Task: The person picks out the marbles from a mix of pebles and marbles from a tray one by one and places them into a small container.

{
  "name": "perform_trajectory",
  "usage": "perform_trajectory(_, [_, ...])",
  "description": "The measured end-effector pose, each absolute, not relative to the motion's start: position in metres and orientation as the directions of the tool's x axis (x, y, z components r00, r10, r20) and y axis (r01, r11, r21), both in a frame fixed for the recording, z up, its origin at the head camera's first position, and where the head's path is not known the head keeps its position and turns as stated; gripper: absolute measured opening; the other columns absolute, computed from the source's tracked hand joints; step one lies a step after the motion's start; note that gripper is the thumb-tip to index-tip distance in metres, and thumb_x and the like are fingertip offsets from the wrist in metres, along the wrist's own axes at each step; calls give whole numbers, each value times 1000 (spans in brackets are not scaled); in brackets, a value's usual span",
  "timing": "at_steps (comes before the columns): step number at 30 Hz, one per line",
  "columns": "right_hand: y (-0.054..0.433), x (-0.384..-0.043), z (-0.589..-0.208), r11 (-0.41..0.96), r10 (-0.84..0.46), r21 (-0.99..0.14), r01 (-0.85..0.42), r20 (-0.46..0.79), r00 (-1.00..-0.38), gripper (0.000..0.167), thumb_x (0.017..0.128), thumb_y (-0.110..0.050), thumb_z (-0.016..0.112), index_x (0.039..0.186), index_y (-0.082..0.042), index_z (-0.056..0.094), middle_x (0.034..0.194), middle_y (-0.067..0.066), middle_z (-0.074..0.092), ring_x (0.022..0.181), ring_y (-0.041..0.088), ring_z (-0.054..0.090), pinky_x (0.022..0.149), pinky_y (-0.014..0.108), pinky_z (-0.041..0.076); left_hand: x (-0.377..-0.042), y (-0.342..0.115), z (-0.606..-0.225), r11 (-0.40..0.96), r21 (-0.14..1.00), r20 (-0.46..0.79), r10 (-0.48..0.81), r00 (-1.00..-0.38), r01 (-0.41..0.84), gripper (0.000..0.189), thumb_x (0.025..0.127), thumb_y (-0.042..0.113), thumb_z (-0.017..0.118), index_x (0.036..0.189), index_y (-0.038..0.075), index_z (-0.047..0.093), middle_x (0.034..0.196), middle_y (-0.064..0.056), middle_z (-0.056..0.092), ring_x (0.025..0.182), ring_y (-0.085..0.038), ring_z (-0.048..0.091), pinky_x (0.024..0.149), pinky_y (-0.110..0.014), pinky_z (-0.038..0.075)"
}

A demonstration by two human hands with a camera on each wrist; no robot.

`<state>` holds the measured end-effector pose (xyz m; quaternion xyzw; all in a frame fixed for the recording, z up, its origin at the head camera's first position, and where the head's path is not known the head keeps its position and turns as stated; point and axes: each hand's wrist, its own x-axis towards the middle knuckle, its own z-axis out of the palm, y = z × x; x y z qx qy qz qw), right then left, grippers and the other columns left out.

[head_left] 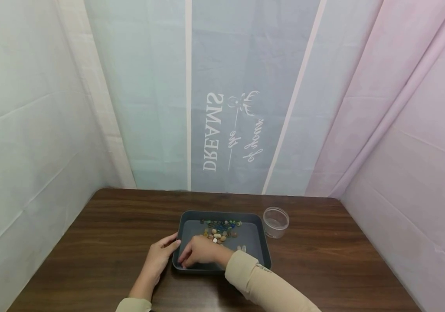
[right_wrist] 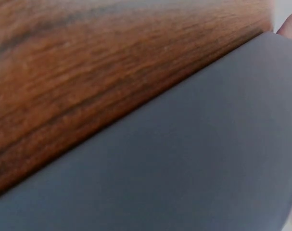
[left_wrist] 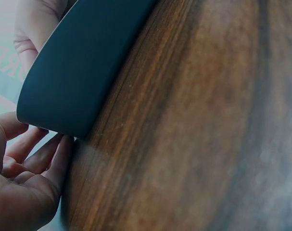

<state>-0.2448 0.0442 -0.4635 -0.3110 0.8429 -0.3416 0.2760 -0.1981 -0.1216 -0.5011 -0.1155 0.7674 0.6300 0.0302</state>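
A dark grey rectangular tray (head_left: 254,236) rests on the table, holding dark and blue glass marbles (head_left: 222,225) at its far side and tan and white pebbles (head_left: 217,236) nearer the middle. My left hand (head_left: 158,256) grips the tray's left side, thumb at the rim; in the left wrist view its fingers (left_wrist: 61,156) meet the tray's outer wall (left_wrist: 83,67). Inside the tray, my right hand (head_left: 201,250) reaches down at the near left corner, fingers bent. Whether anything is between its fingertips is hidden. The tray wall (right_wrist: 184,159) fills much of the right wrist view.
A clear round plastic container (head_left: 276,222) stands beside the tray's far right corner. Two small pale pieces (head_left: 242,248) lie apart in the tray, near the right forearm. Printed cloth (head_left: 226,130) hangs behind the dark wooden table (head_left: 129,225).
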Motion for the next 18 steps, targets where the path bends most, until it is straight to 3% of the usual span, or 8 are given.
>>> perform_trajectory(18, [48,-245,-465,574,-763,-672,-468,-231,-603,17,85,2,73,91,-10,82,87,-1,79,74,-7,66,66,11,52,-200,-121,-505,178,962,-178,-153,-972,-205,44,98,30,62,136,7,61,142,-20,58,137,-40,47,112,-56,38])
